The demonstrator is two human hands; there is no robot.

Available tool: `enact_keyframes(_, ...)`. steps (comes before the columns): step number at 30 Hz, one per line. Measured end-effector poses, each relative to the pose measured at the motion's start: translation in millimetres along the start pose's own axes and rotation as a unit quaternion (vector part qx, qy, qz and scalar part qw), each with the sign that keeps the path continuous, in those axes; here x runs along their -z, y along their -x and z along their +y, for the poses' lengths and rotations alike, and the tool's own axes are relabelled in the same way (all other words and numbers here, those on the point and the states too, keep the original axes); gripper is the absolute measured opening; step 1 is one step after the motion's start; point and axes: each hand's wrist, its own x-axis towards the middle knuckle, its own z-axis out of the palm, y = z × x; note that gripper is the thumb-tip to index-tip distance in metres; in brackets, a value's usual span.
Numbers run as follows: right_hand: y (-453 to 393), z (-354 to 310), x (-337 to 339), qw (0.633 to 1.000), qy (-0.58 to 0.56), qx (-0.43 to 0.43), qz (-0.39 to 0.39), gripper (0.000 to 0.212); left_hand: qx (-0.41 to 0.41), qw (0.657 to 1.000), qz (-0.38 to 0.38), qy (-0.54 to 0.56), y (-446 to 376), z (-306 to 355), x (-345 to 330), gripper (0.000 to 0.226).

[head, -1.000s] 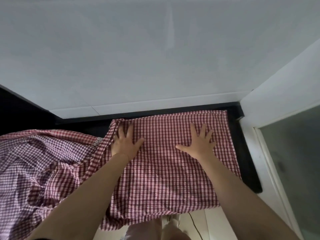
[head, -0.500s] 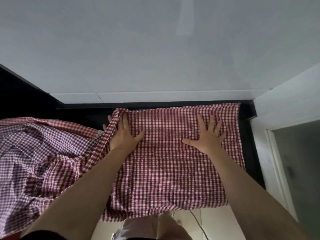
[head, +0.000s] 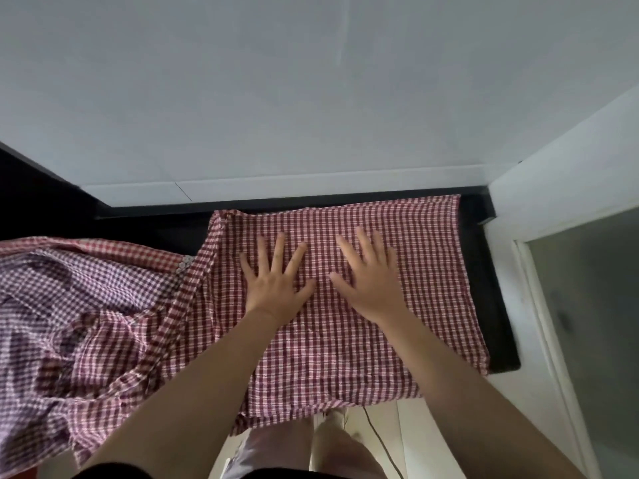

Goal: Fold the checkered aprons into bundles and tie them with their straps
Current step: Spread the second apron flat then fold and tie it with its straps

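A heap of aprons [head: 79, 316] lies left on the dark worktop [head: 484, 271]. The spread apron [head: 345, 340] lies right, under the left hand [head: 276, 281] and right hand [head: 371, 281], fingers straight, grasping nothing. Smoothing outward toward the edges should flatten creases before folding.

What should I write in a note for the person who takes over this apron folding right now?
Left hand: open, flat on the red-and-white checkered cotton apron.
Right hand: open, flat on the same apron, beside the left hand.
The apron lies spread on the black countertop; its near edge hangs over the front.
A crumpled heap of checkered aprons waits to the left.
Done: the apron lies flat.
Left: fold it into a bundle, tie with its straps, then the heap.
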Motion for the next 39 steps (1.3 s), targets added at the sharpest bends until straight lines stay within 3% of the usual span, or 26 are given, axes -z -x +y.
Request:
enact_keyframes(3, 18.1, 23.8, -21.9, 0.995, 0.087, 0.039, -0.035, 0.067, 0.001, 1.0, 0.009, -0.003, -0.9, 0.9, -3.2, 0.076)
enact_keyframes(7, 28.2, 99.0, -10.1, 0.976, 0.096, -0.195, 0.011, 0.075, -0.004, 1.0, 0.005, 0.003, -1.2, 0.6, -1.7, 0.076)
enact_keyframes(10, 27.2, 103.6, 13.6, 0.948, 0.053, -0.313, 0.017, 0.072, 0.001, 1.0, 0.0, -0.013, -1.4, 1.1, 2.4, 0.076)
enact_keyframes(11, 27.7, 92.6, 15.9, 0.949, 0.052, -0.309, 0.042, 0.069, 0.007, 1.0, -0.011, -0.022, -3.1, 1.1, 3.7, 0.076)
enact_keyframes(13, 37.9, 62.3, 23.0, 0.974, 0.044, -0.211, 0.068, 0.071, 0.019, 0.998, -0.034, -0.039, -7.1, 6.9, 11.8, 0.076)
enact_keyframes(16, 70.7, 15.8, 20.9, 0.998, 0.039, -0.024, -0.041, 0.095, 0.058, 0.998, -0.03, 0.024, 4.7, 21.4, 32.6, 0.073)
enact_keyframes(18, 92.0, 1.3, 13.3, 0.989, 0.089, 0.019, -0.117, 0.111, 0.058, 0.991, 0.041, 0.111, 30.8, 31.3, 41.2, 0.065)
enact_keyframes(20, 105.0, -0.5, 2.6, 0.977, 0.14, 0.01, -0.161, 0.117, 0.061, 0.965, 0.081, 0.241, 68.1, 40.1, 42.0, 0.042)
enact_keyframes(22, 110.9, 1.1, -1.7, 0.978, 0.14, -0.011, -0.154, 0.107, 0.091, 0.921, 0.045, 0.376, 108.5, 49.8, 31.3, 0.018)
enact_keyframes(24, 111.6, 0.9, -3.6, 0.99, 0.118, -0.032, -0.075, 0.085, 0.186, 0.837, -0.063, 0.51, 142.5, 54.2, 8.4, 0.028)
enact_keyframes(26, 118.7, -2.3, -8.2, 0.993, 0.105, -0.053, -0.008, 0.07, 0.304, 0.672, -0.183, 0.65, 175.7, 54.1, -28.1, 0.033)
enact_keyframes(27, 123.4, -4.9, -11.6, 0.993, 0.105, -0.057, 0.002, 0.066, 0.347, 0.587, -0.205, 0.702, 189.3, 51.8, -45.6, 0.036)
enact_keyframes(29, 133.3, -9.5, -20.8, 0.992, 0.105, -0.061, 0.021, 0.059, 0.389, 0.48, -0.189, 0.763, 208.1, 43.8, -74.4, 0.054)
enact_keyframes(31, 141.4, -11.7, -24.0, 0.993, 0.092, -0.049, 0.062, 0.048, 0.377, 0.427, -0.127, 0.812, 209.4, 34.8, -84.4, 0.062)
enact_keyframes(33, 149.2, -14.6, -20.6, 0.991, 0.061, -0.04, 0.114, 0.027, 0.386, 0.421, -0.072, 0.818, 200.0, 28.4, -81.0, 0.05)
enact_keyframes(34, 154.2, -17.3, -17.2, 0.991, 0.023, -0.057, 0.122, 0.014, 0.396, 0.432, -0.064, 0.807, 195.6, 26.6, -75.9, 0.043)
enact_keyframes(35, 161.3, -18.9, -16.2, 0.99, -0.035, -0.096, 0.096, 0.016, 0.408, 0.463, -0.07, 0.784, 193.7, 26.4, -73.8, 0.036)
enact_keyframes(37, 172.9, -20.3, -16.0, 0.953, -0.208, -0.218, -0.028, 0.034, 0.402, 0.515, -0.096, 0.751, 189.8, 26.6, -66.6, 0.021)
enact_keyframes(39, 186.6, -19.6, -17.8, 0.864, -0.347, -0.316, -0.185, 0.033, 0.396, 0.547, -0.114, 0.729, 189.2, 27.4, -61.7, 0.015)
